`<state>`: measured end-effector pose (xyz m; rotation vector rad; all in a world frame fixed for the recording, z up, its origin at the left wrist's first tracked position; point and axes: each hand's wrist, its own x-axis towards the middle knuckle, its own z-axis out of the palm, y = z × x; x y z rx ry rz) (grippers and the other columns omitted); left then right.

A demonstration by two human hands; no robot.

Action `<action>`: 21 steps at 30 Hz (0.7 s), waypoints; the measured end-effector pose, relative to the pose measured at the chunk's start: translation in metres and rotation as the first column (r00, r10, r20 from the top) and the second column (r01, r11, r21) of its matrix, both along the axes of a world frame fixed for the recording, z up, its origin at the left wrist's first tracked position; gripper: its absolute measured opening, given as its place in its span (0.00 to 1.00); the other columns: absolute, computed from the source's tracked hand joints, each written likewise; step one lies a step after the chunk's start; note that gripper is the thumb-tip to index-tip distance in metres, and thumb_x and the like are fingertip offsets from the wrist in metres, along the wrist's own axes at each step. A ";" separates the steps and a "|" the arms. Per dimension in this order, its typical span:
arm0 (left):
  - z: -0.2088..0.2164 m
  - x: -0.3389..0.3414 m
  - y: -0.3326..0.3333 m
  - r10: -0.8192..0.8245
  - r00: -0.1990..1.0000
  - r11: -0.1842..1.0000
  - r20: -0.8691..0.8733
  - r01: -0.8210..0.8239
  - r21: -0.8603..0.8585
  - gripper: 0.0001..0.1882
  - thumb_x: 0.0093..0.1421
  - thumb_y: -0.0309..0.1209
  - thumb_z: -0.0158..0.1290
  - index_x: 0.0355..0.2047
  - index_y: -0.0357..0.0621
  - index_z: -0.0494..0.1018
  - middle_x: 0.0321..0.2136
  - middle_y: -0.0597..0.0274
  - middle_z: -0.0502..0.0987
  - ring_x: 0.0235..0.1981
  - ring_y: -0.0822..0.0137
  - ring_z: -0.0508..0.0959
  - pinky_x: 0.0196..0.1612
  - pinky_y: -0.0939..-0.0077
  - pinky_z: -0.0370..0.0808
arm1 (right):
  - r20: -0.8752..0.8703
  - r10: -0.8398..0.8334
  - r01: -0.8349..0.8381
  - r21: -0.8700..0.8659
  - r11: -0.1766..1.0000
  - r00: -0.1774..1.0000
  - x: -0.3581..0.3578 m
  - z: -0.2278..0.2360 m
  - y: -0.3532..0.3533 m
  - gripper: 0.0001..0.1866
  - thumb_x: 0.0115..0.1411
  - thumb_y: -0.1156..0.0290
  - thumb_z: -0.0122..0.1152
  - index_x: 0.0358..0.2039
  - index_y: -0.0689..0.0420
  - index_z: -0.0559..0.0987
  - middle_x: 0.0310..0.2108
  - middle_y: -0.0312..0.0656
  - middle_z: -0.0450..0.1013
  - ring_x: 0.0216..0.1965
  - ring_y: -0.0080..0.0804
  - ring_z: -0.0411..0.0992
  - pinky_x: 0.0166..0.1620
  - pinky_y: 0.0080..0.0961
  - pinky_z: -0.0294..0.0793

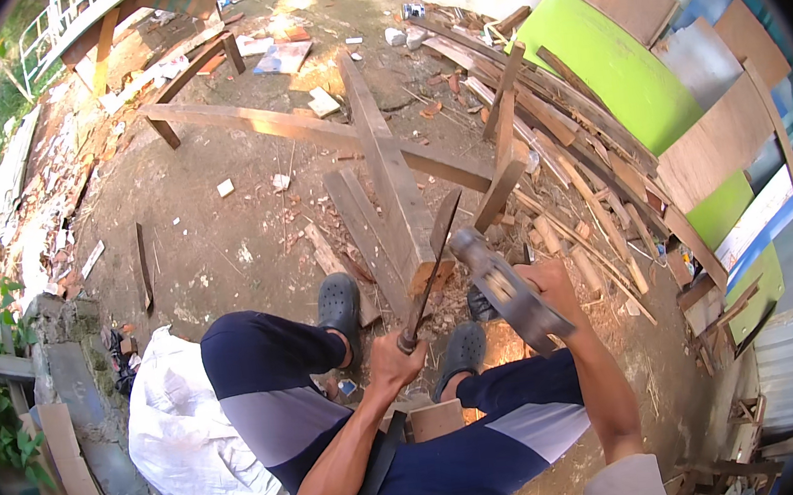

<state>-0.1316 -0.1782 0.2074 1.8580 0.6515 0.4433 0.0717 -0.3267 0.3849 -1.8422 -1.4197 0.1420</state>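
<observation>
My left hand (397, 361) is closed around the handle of a machete (436, 251), whose long dark blade points up and away from me. In my right hand (551, 281) is a claw hammer (509, 288), its metal head raised to the right of the blade. Behind the blade lies a thick wooden beam (382, 157), its near end between my feet. The blade overlaps that end, but I cannot tell whether it touches. Under the beam, a long crosspiece (257, 119) runs from the left toward the right.
Loose planks (362, 227) lie left of the beam. A pile of wood strips (590, 155) stretches along the right, beside a green panel (604, 61) and plywood sheets. By my left leg are a white sack (189, 434) and a low concrete wall (110, 422). Wood scraps litter the ground.
</observation>
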 end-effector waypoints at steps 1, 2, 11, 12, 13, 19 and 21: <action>-0.004 -0.008 -0.007 -0.005 1.000 1.000 0.003 0.005 0.005 0.17 0.52 0.37 0.61 0.20 0.33 0.75 0.16 0.40 0.74 0.21 0.40 0.79 0.25 0.55 0.73 | -0.028 0.032 -0.030 0.073 0.997 0.999 -0.009 -0.002 -0.006 0.15 0.51 0.64 0.70 0.19 0.60 0.74 0.15 0.48 0.68 0.16 0.47 0.69 0.22 0.35 0.67; -0.001 -0.008 -0.011 -0.027 0.998 1.000 -0.054 0.027 -0.014 0.16 0.52 0.37 0.61 0.20 0.34 0.75 0.17 0.40 0.74 0.23 0.39 0.79 0.27 0.53 0.74 | -0.045 0.110 -0.101 0.177 0.979 0.993 -0.002 -0.013 -0.010 0.15 0.50 0.64 0.70 0.20 0.61 0.74 0.15 0.49 0.67 0.16 0.46 0.68 0.22 0.33 0.66; 0.004 -0.007 -0.011 -0.041 0.997 0.999 -0.068 0.040 -0.015 0.14 0.52 0.36 0.60 0.22 0.35 0.75 0.19 0.40 0.75 0.24 0.39 0.79 0.28 0.54 0.74 | -0.093 0.000 0.002 0.018 1.000 0.996 0.003 -0.023 -0.014 0.13 0.48 0.66 0.67 0.20 0.60 0.74 0.15 0.47 0.64 0.15 0.43 0.66 0.23 0.31 0.65; 0.007 -0.007 -0.011 -0.040 0.995 0.999 -0.092 0.038 -0.027 0.14 0.52 0.36 0.60 0.22 0.35 0.75 0.19 0.40 0.75 0.23 0.39 0.79 0.29 0.54 0.74 | -0.125 0.019 -0.023 -0.027 0.999 0.992 0.006 -0.029 -0.014 0.12 0.48 0.66 0.67 0.19 0.60 0.74 0.15 0.47 0.64 0.15 0.44 0.66 0.23 0.31 0.66; 0.007 -0.008 -0.012 -0.028 0.996 0.999 -0.084 0.025 -0.034 0.15 0.52 0.37 0.60 0.22 0.35 0.75 0.18 0.40 0.75 0.23 0.40 0.79 0.28 0.54 0.74 | -0.160 0.043 -0.054 -0.065 0.996 0.986 0.006 -0.030 -0.010 0.12 0.49 0.67 0.66 0.19 0.60 0.74 0.14 0.47 0.64 0.15 0.44 0.66 0.24 0.31 0.66; 0.005 -0.002 -0.018 -0.041 0.994 0.994 -0.098 0.031 -0.100 0.16 0.53 0.37 0.60 0.19 0.35 0.74 0.17 0.40 0.75 0.22 0.41 0.79 0.27 0.54 0.74 | -0.048 -0.020 0.022 0.052 0.998 0.999 -0.003 -0.018 -0.020 0.12 0.50 0.69 0.67 0.19 0.60 0.72 0.15 0.46 0.63 0.16 0.45 0.67 0.23 0.33 0.65; 0.007 -0.007 -0.016 -0.015 0.995 0.994 -0.097 0.004 -0.107 0.17 0.53 0.37 0.60 0.19 0.34 0.75 0.17 0.40 0.75 0.22 0.40 0.79 0.27 0.54 0.74 | -0.051 0.213 -0.193 0.252 0.948 0.976 0.012 -0.028 -0.002 0.13 0.50 0.69 0.67 0.19 0.60 0.72 0.15 0.46 0.64 0.16 0.45 0.67 0.24 0.33 0.65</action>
